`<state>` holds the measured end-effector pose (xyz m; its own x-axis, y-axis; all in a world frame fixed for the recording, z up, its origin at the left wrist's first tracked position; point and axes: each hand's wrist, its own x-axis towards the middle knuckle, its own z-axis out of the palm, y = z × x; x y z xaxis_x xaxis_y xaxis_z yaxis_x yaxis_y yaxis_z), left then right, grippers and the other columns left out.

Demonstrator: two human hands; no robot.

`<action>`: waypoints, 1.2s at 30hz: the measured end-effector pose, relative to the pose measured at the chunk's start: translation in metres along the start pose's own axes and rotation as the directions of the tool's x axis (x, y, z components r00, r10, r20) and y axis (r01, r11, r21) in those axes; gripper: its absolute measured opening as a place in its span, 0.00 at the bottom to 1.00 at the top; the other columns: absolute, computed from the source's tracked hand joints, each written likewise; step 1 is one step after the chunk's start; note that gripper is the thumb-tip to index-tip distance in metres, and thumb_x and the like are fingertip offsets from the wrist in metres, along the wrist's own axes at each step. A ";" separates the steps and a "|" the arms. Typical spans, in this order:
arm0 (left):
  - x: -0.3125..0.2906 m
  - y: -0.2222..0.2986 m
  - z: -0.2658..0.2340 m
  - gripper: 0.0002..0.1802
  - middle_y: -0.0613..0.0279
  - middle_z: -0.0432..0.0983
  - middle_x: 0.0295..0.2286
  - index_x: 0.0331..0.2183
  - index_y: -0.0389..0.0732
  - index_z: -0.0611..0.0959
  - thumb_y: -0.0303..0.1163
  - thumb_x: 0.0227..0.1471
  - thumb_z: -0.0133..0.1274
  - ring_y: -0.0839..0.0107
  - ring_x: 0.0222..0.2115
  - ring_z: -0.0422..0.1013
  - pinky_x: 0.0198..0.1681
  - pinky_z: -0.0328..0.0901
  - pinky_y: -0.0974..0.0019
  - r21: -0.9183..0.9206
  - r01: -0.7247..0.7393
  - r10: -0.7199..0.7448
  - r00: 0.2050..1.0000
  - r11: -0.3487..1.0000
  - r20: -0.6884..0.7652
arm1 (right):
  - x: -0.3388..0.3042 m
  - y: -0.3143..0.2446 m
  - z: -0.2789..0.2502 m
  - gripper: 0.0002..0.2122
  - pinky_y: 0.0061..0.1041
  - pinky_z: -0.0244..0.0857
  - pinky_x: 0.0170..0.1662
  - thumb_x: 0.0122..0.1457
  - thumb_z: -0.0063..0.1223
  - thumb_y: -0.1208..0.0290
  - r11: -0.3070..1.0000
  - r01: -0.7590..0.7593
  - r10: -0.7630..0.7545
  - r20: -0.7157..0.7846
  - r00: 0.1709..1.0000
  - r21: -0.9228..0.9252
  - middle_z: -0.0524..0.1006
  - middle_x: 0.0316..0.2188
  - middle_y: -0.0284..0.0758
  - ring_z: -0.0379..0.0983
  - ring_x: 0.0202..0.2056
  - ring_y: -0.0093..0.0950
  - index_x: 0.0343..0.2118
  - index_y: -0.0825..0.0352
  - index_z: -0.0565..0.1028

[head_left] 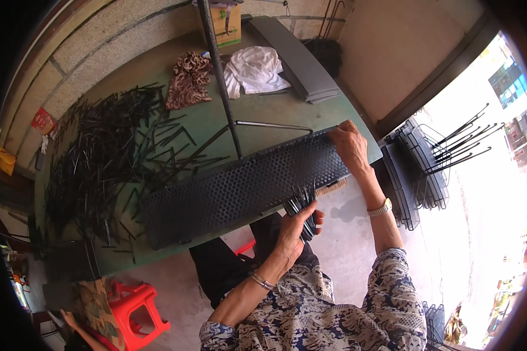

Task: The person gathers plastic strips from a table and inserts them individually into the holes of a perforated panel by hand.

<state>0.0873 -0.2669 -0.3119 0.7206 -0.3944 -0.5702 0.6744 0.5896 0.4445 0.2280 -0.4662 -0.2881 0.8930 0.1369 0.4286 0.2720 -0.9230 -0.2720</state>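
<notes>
A long black perforated metal panel [234,187] lies slanted across the near part of the green table [196,126], its right end raised toward the far side. My right hand [351,146] is closed at that far right corner, fingers curled over the edge; anything small between the fingertips is hidden. In front of the panel, my left hand [295,229] wraps round a bundle of thin black strips [300,202], whose ends fan out above the thumb. A black upright post [219,70] and a thin bent rod [275,125] stand just behind the panel.
Many loose black strips [102,152] are heaped on the table's left. Farther back lie a leopard-print cloth [188,79], a white cloth [255,69], grey flat boards [295,61] and a box [227,23]. Stacked black racks [413,169] stand right; a red stool [137,310] and another person's hand [69,320] are lower left.
</notes>
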 end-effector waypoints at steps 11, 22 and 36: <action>-0.003 0.002 -0.001 0.14 0.62 0.78 0.24 0.35 0.41 0.80 0.38 0.48 0.61 0.73 0.23 0.74 0.20 0.67 0.71 0.022 -0.047 0.048 0.998 0.999 -0.033 | -0.054 -0.071 -0.044 0.12 0.19 0.66 0.32 0.60 0.54 0.69 0.604 -0.504 0.013 0.625 0.781 0.618 0.74 0.24 0.30 0.70 0.27 0.17 0.41 0.72 0.76; -0.017 0.004 0.007 0.10 0.66 0.78 0.23 0.32 0.41 0.83 0.36 0.49 0.59 0.78 0.22 0.74 0.19 0.64 0.74 0.088 -0.164 0.171 0.983 0.982 -0.071 | -0.067 -0.078 -0.040 0.07 0.19 0.65 0.33 0.58 0.54 0.71 0.470 -0.579 -0.052 0.676 0.735 0.666 0.73 0.25 0.30 0.70 0.29 0.19 0.31 0.71 0.73; -0.018 -0.004 0.003 0.14 0.65 0.75 0.20 0.30 0.38 0.82 0.40 0.48 0.58 0.77 0.19 0.72 0.16 0.62 0.74 0.182 -0.197 0.194 0.980 0.963 0.034 | -0.085 -0.080 -0.043 0.10 0.18 0.62 0.25 0.61 0.49 0.67 0.459 -0.513 0.122 0.521 0.845 0.725 0.70 0.20 0.28 0.67 0.21 0.18 0.33 0.70 0.74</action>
<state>0.0715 -0.2642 -0.3017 0.8428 -0.2966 -0.4492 0.5371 0.5177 0.6659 0.1150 -0.4192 -0.2658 0.9744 0.1901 -0.1198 -0.0737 -0.2333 -0.9696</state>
